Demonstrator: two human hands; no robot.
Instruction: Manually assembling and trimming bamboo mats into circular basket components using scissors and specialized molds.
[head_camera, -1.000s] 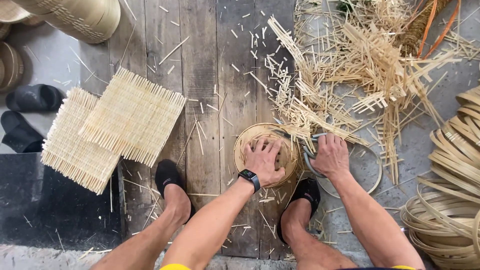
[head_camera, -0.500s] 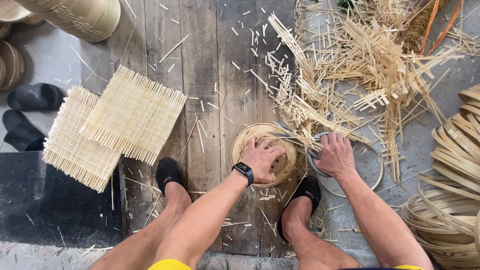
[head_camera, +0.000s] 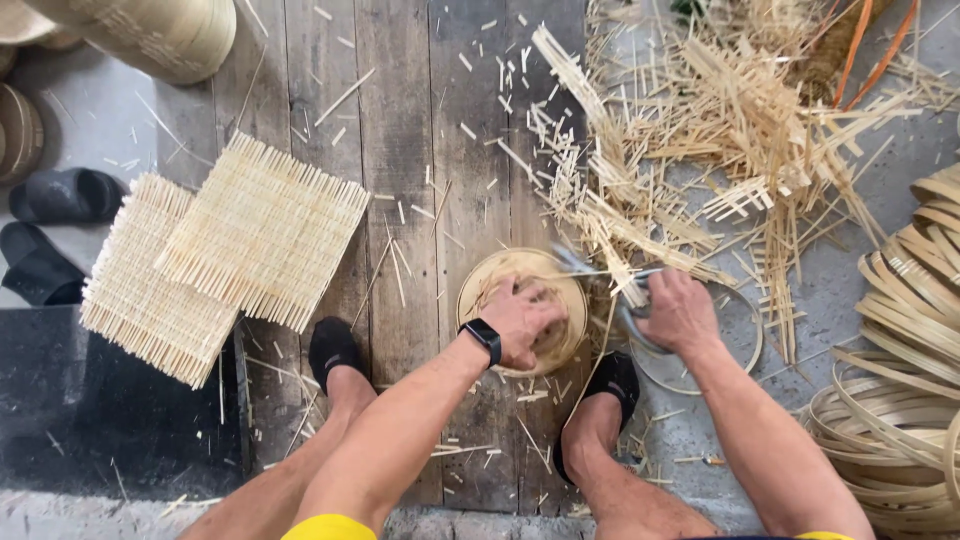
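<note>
A small round woven bamboo tray (head_camera: 500, 272) lies on the wooden planks between my feet. My left hand (head_camera: 522, 318), with a black watch on the wrist, presses flat on its middle, fingers spread. Just to the right, my right hand (head_camera: 678, 312) grips the handles of scissors (head_camera: 590, 270), whose blades reach left across the tray's upper right rim. A thin bamboo hoop (head_camera: 752, 345) lies on the floor under my right hand.
Two square woven bamboo mats (head_camera: 262, 230) overlap at the left. Loose cut strips (head_camera: 720, 120) pile up at the upper right. Coiled bamboo bands (head_camera: 900, 390) stack at the right edge. Black slippers (head_camera: 60, 195) and a large woven basket (head_camera: 150, 30) sit at the left.
My left hand has shifted slightly on the round tray. The right hand has turned and moved the scissors along the tray's rim. The view has tilted a little.
</note>
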